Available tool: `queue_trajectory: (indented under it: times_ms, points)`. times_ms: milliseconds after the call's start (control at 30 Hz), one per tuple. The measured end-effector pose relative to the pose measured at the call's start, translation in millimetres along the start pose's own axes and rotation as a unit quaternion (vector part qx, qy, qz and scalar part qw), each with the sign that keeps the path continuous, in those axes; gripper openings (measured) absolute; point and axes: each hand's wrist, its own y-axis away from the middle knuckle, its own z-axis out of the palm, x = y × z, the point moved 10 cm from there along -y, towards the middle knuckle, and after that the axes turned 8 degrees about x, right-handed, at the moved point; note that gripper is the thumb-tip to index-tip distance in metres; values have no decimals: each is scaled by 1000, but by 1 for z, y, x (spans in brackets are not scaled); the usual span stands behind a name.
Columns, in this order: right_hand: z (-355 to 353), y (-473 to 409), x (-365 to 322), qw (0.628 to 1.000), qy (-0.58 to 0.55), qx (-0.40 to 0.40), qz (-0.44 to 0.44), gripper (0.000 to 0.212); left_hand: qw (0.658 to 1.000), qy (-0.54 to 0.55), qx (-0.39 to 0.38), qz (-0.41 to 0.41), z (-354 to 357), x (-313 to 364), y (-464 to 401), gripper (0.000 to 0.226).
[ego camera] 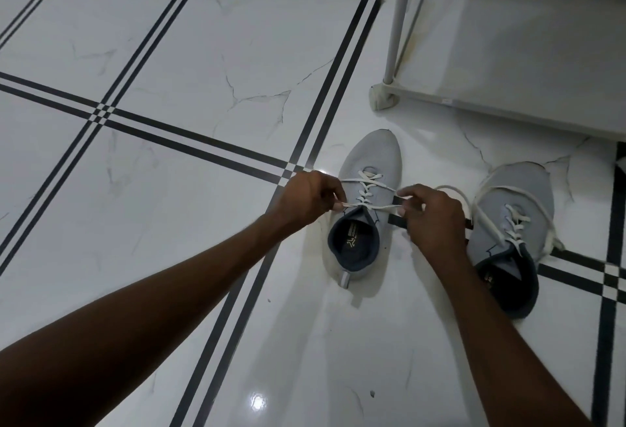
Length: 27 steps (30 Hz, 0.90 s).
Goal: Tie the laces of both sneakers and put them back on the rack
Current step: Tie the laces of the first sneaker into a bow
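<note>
Two light grey sneakers with dark blue lining and white laces stand on the floor, toes pointing away from me. Over the left sneaker (371, 162), my left hand (310, 196) pinches one white lace end at its left side. My right hand (433, 216) pinches the other lace end at its right side. The lace (369, 204) is stretched taut between the two hands across the shoe's opening. The right sneaker (518, 210) sits beside my right wrist, its laces lying loose and untied over its top and sides.
A white shoe rack (508, 111) stands at the upper right, its bottom shelf bare and its corner leg close to the left sneaker's toe. The floor is glossy white marble tile with dark double stripes (203, 145). A dark wall base runs along the top.
</note>
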Motion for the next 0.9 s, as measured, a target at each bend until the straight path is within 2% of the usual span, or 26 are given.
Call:
queue_trajectory:
  times_ms: [67,167,333,433,533,633,733,900]
  points:
    - [6,5,-13,999,-46,-27,-3,27,1000,24,5,-7,4,7,1,6]
    - [21,13,-14,991,-104,-67,51,24,1000,27,10,-1,9,15,2,8]
    - [18,16,-16,998,-43,-32,25,12,999,24,30,-7,13,13,9,7]
    - [25,18,-6,994,-51,-50,81,11,997,31,59,-30,13,12,9,6]
    - [26,19,3,992,-21,-29,124,8,994,29,84,-60,14,10,9,4]
    - [22,20,-5,996,13,4,86,5,994,31,77,-66,17,11,9,5]
    - [18,17,-10,998,24,26,44,8,996,31,66,-48,16,16,9,3]
    - [27,2,13,986,-82,-95,106,11,995,-36,60,76,20,34,23,18]
